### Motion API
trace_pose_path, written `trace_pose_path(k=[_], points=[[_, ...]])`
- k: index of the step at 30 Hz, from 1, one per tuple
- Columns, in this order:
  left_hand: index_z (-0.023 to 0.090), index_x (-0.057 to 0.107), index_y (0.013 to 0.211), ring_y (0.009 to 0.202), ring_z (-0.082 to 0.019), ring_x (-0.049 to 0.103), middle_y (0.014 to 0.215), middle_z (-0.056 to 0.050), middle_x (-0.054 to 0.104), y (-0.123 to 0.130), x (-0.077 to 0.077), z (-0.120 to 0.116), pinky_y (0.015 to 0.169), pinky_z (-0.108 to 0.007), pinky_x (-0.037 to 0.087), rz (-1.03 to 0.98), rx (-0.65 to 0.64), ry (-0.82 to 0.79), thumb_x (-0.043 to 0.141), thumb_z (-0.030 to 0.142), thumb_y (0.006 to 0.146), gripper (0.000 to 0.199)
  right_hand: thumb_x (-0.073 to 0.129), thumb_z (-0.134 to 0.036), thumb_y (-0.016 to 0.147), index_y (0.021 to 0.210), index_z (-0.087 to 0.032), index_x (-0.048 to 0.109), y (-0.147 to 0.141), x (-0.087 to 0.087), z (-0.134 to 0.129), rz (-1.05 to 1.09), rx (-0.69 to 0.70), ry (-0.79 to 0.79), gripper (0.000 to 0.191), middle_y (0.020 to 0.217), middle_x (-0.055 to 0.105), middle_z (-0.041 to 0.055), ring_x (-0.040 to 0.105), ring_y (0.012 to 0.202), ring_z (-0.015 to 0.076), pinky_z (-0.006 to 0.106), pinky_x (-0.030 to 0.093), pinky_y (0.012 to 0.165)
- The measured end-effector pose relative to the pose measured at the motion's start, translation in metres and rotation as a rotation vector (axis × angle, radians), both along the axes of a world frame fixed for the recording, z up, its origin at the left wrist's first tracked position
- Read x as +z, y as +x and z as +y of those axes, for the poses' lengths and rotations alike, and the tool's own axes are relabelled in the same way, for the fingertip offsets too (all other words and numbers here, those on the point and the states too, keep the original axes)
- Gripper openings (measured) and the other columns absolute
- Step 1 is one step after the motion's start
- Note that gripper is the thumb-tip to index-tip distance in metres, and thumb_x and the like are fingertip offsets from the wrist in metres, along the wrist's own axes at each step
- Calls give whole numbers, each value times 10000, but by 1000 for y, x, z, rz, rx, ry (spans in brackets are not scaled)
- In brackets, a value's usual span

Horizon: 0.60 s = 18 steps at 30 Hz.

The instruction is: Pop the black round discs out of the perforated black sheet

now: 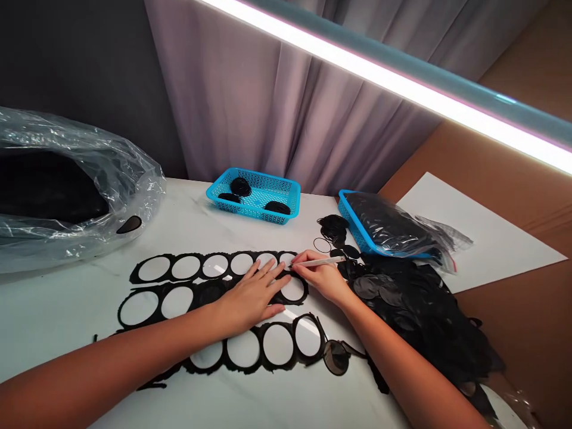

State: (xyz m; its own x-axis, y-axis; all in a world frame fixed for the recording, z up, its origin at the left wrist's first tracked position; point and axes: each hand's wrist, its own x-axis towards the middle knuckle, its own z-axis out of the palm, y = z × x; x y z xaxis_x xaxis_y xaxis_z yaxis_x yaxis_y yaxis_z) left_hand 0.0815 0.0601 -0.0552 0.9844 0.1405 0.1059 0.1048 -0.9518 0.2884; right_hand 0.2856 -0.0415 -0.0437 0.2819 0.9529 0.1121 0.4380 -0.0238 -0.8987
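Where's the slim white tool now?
In the head view, the slim white tool is in the right hand, near the right end of the farthest black strip.

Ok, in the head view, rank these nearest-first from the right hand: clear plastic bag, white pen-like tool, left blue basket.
From the right hand:
1. White pen-like tool: in its fingers.
2. Left blue basket: beyond, leftward.
3. Clear plastic bag: far left.
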Motion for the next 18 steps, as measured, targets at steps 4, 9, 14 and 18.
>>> trace_pose_path(k=[4, 9, 14, 18], points=[[182, 217, 1543, 1483, -285, 179, 1580, -145, 265, -9, 0, -1, 1184, -492, 183, -33, 19, -25, 545, 422, 974, 699, 598, -279, 875, 784, -174, 635, -2, 2, 1, -62, 26, -28, 145, 925, 671, 54, 617, 881, 187, 315, 457, 806], [200, 395, 1476, 1482, -309, 169, 1588, -112, 257, -6, -3, 0, 1187, -505, 179, -45, 16, 22, 544, 479, 965, 601, 613, -281, 879, 795, -175, 655, -3, 1, 2, -49, 27, -40, 141, 943, 662, 58, 613, 878, 187, 313, 457, 788], [191, 411, 1473, 1478, -322, 175, 1589, -123, 246, -5, -7, -1, 1189, -491, 176, -10, 28, 84, 565, 519, 943, 642, 624, -277, 885, 804, -183, 652, -2, 0, 2, -26, 30, -47, 127, 962, 658, 56, 616, 911, 190, 318, 459, 818], [194, 396, 1479, 1481, -316, 167, 1589, -120, 247, -5, -8, -1, 1191, -485, 164, -23, 29, 99, 544, 530, 950, 644, 615, -263, 898, 808, -189, 639, -2, 0, 2, -49, 22, -48, 119, 953, 653, 57, 616, 911, 194, 324, 470, 814]])
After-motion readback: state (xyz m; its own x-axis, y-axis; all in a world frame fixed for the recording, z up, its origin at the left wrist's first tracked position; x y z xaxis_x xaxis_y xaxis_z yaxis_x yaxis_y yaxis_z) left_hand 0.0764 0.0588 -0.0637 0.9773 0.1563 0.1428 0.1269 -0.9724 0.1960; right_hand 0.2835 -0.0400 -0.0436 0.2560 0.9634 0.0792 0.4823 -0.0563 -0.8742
